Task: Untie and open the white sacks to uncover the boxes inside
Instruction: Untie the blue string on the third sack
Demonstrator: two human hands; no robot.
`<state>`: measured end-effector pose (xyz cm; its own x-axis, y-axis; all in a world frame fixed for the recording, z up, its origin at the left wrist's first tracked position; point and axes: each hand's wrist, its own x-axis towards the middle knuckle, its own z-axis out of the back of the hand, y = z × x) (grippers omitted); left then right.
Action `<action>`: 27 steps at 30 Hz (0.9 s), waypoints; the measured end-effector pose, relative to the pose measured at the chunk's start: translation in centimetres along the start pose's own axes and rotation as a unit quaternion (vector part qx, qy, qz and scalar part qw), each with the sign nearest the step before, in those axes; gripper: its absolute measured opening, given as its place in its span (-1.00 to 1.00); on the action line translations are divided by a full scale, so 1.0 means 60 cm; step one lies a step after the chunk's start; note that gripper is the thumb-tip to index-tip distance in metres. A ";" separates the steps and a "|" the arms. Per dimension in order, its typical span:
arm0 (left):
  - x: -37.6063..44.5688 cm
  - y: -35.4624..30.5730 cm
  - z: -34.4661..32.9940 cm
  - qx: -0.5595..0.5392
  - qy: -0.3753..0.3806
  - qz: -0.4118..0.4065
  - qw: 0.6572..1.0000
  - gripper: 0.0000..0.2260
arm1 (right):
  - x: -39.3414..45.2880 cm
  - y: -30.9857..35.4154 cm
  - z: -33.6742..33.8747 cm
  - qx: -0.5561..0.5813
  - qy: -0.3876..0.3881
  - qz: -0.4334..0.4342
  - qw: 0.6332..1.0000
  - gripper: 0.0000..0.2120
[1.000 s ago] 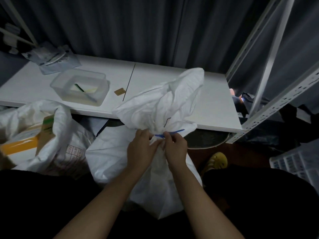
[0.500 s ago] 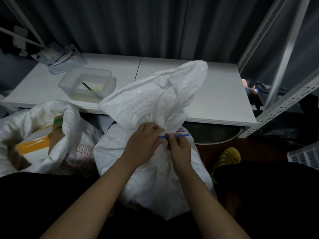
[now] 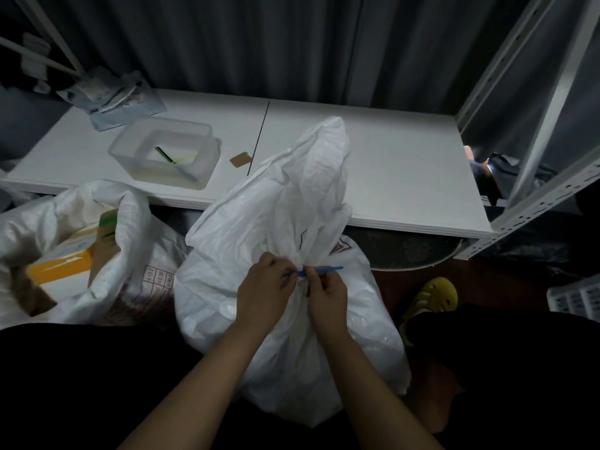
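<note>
Both hands meet at the gathered neck of the tied sack (image 3: 292, 319), forearms reaching in from below. The left hand (image 3: 264, 289) and right hand (image 3: 326, 295) each pinch the blue tie (image 3: 319, 271) cinching it. The knot itself is hidden behind the fingers. Crinkled white plastic billows above the tie, before the counter (image 3: 389, 177). Left of it, an open sack (image 3: 107, 254) shows what seems a cardboard box (image 3: 65, 264).

The tied white woven sack (image 3: 292, 222) stands in front of the flat white table (image 3: 389, 164). Left of it lies an opened white sack (image 3: 130, 222) holding a brown-and-orange cardboard box (image 3: 65, 264). On the table's left part, behind that sack, sits a clear plastic tub (image 3: 165, 154).
</note>
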<state>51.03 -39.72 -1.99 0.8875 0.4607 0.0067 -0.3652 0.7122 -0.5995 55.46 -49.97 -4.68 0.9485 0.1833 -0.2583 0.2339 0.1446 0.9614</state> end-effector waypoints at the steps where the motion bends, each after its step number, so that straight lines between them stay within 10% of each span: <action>1: -0.002 -0.002 -0.002 -0.001 0.000 0.005 1.000 -0.90 | -0.001 0.000 0.000 0.002 0.002 0.000 1.000 -0.83; 27: -0.009 -0.005 -0.020 -0.338 -0.018 0.210 0.917 -0.93 | -0.005 0.007 0.015 -0.022 0.036 -0.030 0.999 -0.82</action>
<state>51.01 -40.84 -2.78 0.6937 0.6453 -0.3199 -0.4048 -0.0179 -0.9142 55.47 -50.85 -4.14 0.9146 0.2431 -0.3231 0.2788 0.1996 0.9394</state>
